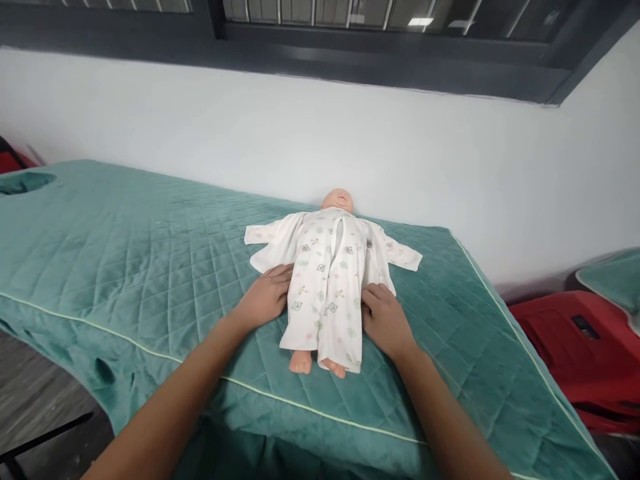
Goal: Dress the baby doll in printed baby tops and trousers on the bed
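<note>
Bed point(135, 247): green quilted cover, pale piping along the edges, oval opening point(25, 183) at far left. White wall point(200, 127) right behind it. Dark window frame point(350, 57) along the top, metal bars point(313, 12) behind, bright light patch point(421, 21) toward the right. Right of bed: red plastic item point(550, 333), type unclear, green padded piece point(613, 283) over its far end. Sliver of red point(9, 162) far left. Near left: gray wood-look floor point(25, 367), thin black bar point(50, 437).
</note>
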The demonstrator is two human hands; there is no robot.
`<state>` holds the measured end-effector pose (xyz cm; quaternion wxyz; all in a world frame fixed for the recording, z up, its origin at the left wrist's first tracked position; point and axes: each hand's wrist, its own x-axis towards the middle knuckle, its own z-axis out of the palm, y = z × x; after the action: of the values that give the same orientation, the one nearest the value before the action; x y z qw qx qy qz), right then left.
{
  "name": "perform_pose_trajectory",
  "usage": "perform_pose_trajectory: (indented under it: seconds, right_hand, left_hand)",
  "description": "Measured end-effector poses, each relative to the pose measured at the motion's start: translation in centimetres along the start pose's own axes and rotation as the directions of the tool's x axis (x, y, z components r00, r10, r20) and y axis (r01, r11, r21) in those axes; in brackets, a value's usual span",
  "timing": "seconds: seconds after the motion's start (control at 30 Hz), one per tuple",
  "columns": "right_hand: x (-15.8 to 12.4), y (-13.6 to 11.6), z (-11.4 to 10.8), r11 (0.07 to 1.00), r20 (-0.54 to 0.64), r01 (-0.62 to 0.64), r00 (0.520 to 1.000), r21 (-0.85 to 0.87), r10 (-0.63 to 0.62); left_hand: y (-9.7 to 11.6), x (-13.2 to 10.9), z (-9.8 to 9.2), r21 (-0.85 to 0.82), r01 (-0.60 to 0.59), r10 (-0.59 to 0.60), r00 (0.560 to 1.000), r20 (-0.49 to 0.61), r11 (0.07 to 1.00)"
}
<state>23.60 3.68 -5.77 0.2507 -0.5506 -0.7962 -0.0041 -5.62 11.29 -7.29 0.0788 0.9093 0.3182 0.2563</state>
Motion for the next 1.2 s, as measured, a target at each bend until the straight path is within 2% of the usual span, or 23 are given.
perform_pose_trajectory:
  seconds: [0.07, 0.1, 0.13, 0.2, 0.27, 0.33, 0.4, 0.53, 0.63, 0.7, 0.77, 0.83, 0.9, 0.93, 1.0, 1.07, 1.13, 1.2]
  right_hand:
    - [-0.6, 0.1, -0.5, 0.996, 0.018, -0.014, 1.0, 0.087, 0.013]
    - [-0.6, 0.5, -0.9, 0.987, 0.008, -0.035, 0.999, 0.159, 0.035]
    - [-0.5, 1.1, -1.3, 0.969, -0.018, -0.076, 0.996, 0.236, 0.082]
    - [0.4, 2.9, -2.0, 0.912, -0.101, -0.222, 0.957, 0.346, 0.271]
    - [1.7, 5.2, -2.4, 0.84, -0.157, -0.43, 0.852, 0.332, 0.499]
    - [3.2, 7.1, -2.4, 0.765, -0.125, -0.597, 0.763, 0.244, 0.635]
    - [4.6, 8.1, -2.0, 0.728, -0.064, -0.666, 0.729, 0.165, 0.681]
    - [6.4, 8.2, -1.1, 0.693, 0.053, -0.719, 0.695, 0.054, 0.717]
    - [6.9, 7.9, -1.0, 0.696, 0.095, -0.705, 0.709, 0.134, 0.699]
    - [6.7, 7.8, -1.2, 0.695, 0.09, -0.687, 0.722, 0.21, 0.686]
    - [6.3, 7.5, -1.6, 0.616, 0.11, -0.651, 0.721, 0.443, 0.684]
    - [5.9, 7.1, -2.1, 0.401, 0.162, -0.545, 0.717, 0.736, 0.678]
    - [5.8, 6.5, -2.6, 0.187, 0.183, -0.406, 0.715, 0.895, 0.675]
    - [5.8, 6.2, -2.9, 0.147, 0.17, -0.357, 0.717, 0.922, 0.676]
    - [6.2, 5.4, -3.5, 0.15, 0.1, -0.269, 0.73, 0.951, 0.676]
    - [6.9, 4.2, -4.2, 0.2, 0.025, -0.202, 0.76, 0.959, 0.65]
    - [7.5, 2.5, -4.9, 0.304, 0.017, -0.215, 0.84, 0.928, 0.542]
    - [8.2, 0.6, -5.4, 0.457, 0.138, -0.29, 0.932, 0.841, 0.336]
  left_hand:
    - [-0.7, -0.2, -0.1, -0.06, 0.087, -0.091, 0.994, -0.058, 0.994]
    - [-1.3, -0.2, -0.1, -0.075, 0.165, -0.173, 0.978, -0.121, 0.984]
    - [-1.9, -0.1, -0.1, -0.077, 0.261, -0.272, 0.942, -0.197, 0.962]
    - [-3.1, 0.3, 0.2, -0.049, 0.483, -0.47, 0.817, -0.334, 0.874]
    - [-4.1, 0.8, 0.4, -0.001, 0.672, -0.614, 0.676, -0.408, 0.741]
    - [-4.8, 1.2, 0.6, 0.045, 0.774, -0.687, 0.586, -0.429, 0.632]
    - [-5.1, 1.4, 0.7, 0.068, 0.803, -0.712, 0.56, -0.423, 0.592]
    - [-5.4, 1.5, 0.3, 0.004, 0.789, -0.728, 0.568, -0.384, 0.614]
    - [-4.9, 1.7, -0.5, -0.27, 0.738, -0.776, 0.518, -0.36, 0.618]
    - [-3.7, 2.2, -1.3, -0.547, 0.611, -0.817, 0.479, -0.321, 0.572]
    - [-1.8, 3.1, -2.2, -0.774, 0.403, -0.828, 0.494, -0.265, 0.489]
    - [0.5, 4.2, -3.1, -0.871, 0.229, -0.78, 0.58, -0.236, 0.434]
    - [2.6, 5.6, -3.6, -0.853, 0.193, -0.698, 0.673, -0.244, 0.485]
    - [3.4, 6.2, -3.7, -0.819, 0.203, -0.642, 0.728, -0.241, 0.537]
    - [4.7, 7.3, -3.5, -0.714, 0.223, -0.519, 0.824, -0.226, 0.664]
    - [5.4, 8.1, -2.9, -0.57, 0.206, -0.385, 0.898, -0.213, 0.795]
    - [5.8, 8.5, -2.4, -0.415, 0.144, -0.244, 0.949, -0.199, 0.898]
    - [5.9, 8.5, -2.1, -0.319, 0.086, -0.149, 0.973, -0.178, 0.944]
